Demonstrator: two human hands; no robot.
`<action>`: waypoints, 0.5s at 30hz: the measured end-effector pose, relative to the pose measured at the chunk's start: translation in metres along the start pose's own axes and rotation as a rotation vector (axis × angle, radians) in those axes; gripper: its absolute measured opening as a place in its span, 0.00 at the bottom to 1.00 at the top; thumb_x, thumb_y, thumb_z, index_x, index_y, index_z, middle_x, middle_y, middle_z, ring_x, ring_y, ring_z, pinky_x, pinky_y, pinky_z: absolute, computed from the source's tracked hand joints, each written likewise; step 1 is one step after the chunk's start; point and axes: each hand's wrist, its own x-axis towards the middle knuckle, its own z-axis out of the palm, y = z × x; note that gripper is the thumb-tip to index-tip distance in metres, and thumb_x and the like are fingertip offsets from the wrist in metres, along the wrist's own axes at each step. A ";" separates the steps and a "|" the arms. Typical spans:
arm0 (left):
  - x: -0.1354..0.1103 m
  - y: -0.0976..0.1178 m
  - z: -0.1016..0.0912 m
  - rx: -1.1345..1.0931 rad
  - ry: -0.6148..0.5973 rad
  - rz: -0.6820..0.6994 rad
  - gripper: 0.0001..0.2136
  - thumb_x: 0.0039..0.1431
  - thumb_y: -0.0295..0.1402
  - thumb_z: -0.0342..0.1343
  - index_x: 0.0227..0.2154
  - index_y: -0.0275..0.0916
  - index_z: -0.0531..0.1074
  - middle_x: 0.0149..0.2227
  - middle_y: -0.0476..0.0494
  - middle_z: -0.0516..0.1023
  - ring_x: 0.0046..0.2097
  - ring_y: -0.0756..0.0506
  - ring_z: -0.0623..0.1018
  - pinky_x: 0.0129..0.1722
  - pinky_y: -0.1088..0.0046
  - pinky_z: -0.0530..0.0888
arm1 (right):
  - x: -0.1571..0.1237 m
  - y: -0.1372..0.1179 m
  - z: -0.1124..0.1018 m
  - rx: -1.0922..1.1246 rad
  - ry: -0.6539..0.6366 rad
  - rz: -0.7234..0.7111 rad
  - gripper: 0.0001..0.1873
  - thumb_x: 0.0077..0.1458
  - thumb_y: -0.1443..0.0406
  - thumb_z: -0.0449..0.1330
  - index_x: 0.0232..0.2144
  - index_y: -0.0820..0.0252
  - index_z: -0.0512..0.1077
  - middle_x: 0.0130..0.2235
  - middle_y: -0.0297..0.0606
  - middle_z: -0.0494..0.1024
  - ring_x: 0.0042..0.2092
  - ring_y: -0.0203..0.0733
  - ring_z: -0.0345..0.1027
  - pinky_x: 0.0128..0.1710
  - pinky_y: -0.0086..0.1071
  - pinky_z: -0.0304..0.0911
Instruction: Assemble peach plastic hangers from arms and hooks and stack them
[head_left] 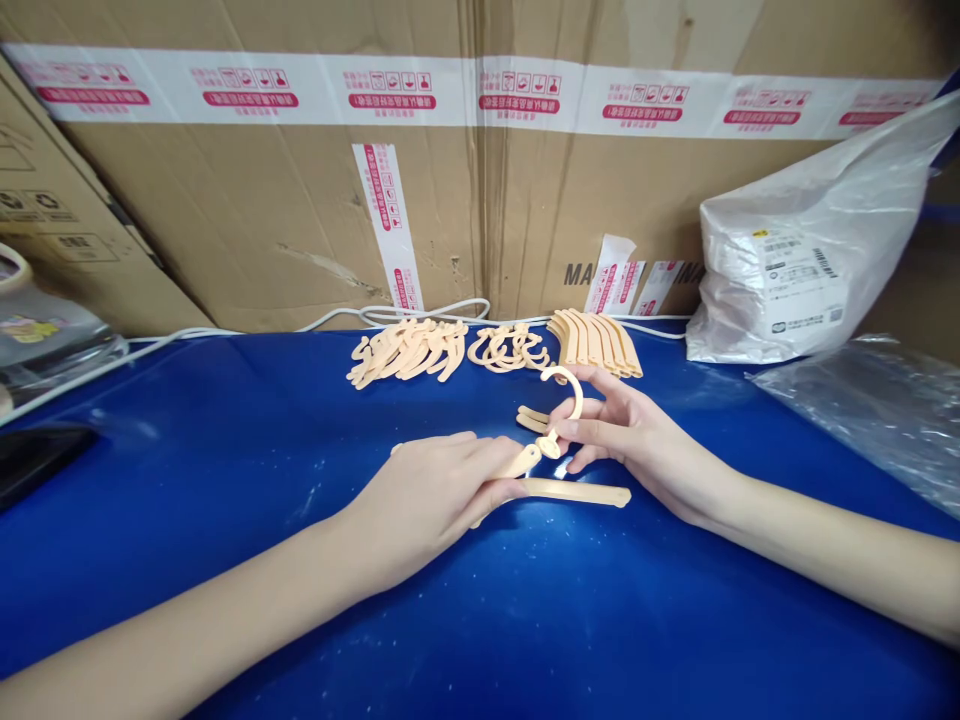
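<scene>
My left hand (442, 495) is closed around cream plastic hanger arms; one hanger arm (577, 491) sticks out to the right below my fingers, and the rounded end of another piece (525, 461) shows at my fingertips. Between thumb and fingers, my right hand (619, 425) pinches a cream hanger hook (574, 390), its curve upward. The hook's round base (549, 445) is close beside that rounded end; whether they touch I cannot tell. Another slim cream piece (532, 418) shows just behind the hook, partly hidden by my right fingers.
Behind my hands on the blue table (525, 640) lie a heap of hanger arms (412, 350), several loose hooks (510, 348) and a row of curved arms (596, 342). A white cable (427, 312) runs before the cardboard box (300, 220). A white bag (810, 250) stands right; a black phone-like object (41, 460) lies left.
</scene>
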 end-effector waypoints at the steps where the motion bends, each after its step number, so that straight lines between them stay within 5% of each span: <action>1: -0.001 0.000 0.000 0.003 0.001 -0.002 0.17 0.71 0.41 0.37 0.32 0.39 0.65 0.26 0.51 0.69 0.26 0.49 0.68 0.25 0.74 0.61 | 0.000 0.000 0.000 -0.002 -0.006 -0.004 0.34 0.48 0.64 0.68 0.55 0.53 0.59 0.34 0.32 0.76 0.34 0.36 0.73 0.32 0.29 0.71; 8: -0.002 0.003 0.002 -0.047 -0.004 0.048 0.12 0.68 0.32 0.37 0.37 0.38 0.66 0.32 0.46 0.72 0.33 0.45 0.68 0.36 0.66 0.67 | -0.001 0.002 -0.002 -0.009 -0.071 -0.010 0.33 0.49 0.65 0.67 0.55 0.52 0.60 0.33 0.30 0.76 0.32 0.33 0.70 0.30 0.26 0.68; 15: -0.002 0.004 0.005 -0.021 0.040 0.066 0.11 0.69 0.33 0.38 0.36 0.38 0.64 0.34 0.45 0.69 0.37 0.44 0.66 0.33 0.69 0.65 | 0.000 0.005 -0.008 0.036 -0.092 -0.001 0.30 0.49 0.65 0.68 0.52 0.51 0.61 0.34 0.29 0.74 0.31 0.31 0.67 0.29 0.25 0.66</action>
